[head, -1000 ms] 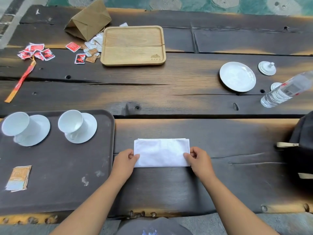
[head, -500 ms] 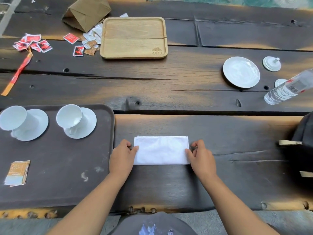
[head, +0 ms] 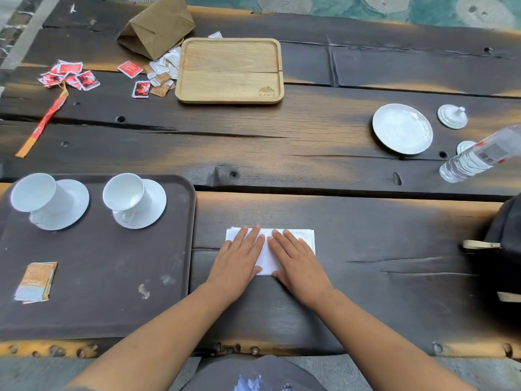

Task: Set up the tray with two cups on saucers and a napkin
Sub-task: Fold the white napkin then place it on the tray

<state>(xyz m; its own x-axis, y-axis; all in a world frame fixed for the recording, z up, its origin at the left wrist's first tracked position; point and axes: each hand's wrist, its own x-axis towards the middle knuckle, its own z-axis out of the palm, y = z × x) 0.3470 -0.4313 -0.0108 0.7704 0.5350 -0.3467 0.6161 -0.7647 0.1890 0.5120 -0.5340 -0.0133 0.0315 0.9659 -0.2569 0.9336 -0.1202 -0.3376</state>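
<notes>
A folded white napkin (head: 306,239) lies on the dark wooden table, right of the dark brown tray (head: 107,277). My left hand (head: 239,256) and my right hand (head: 296,259) rest flat on the napkin side by side, fingers stretched out, covering most of it. On the tray's far side stand two white cups, each on a white saucer: the left cup (head: 36,193) on its saucer (head: 74,204), the right cup (head: 125,191) on its saucer (head: 153,204). A small stack of packets (head: 36,282) lies on the tray's near left.
A light wooden tray (head: 229,71) sits at the back, with a brown paper bag (head: 155,26) and scattered red and white sachets (head: 70,76) to its left. At right are a white plate (head: 401,128), a white lid (head: 452,117), a water bottle (head: 479,158) and a black bag (head: 504,258).
Both hands have moved from the napkin's two ends to its middle and now lie flat on top of it. The napkin has stayed in place.
</notes>
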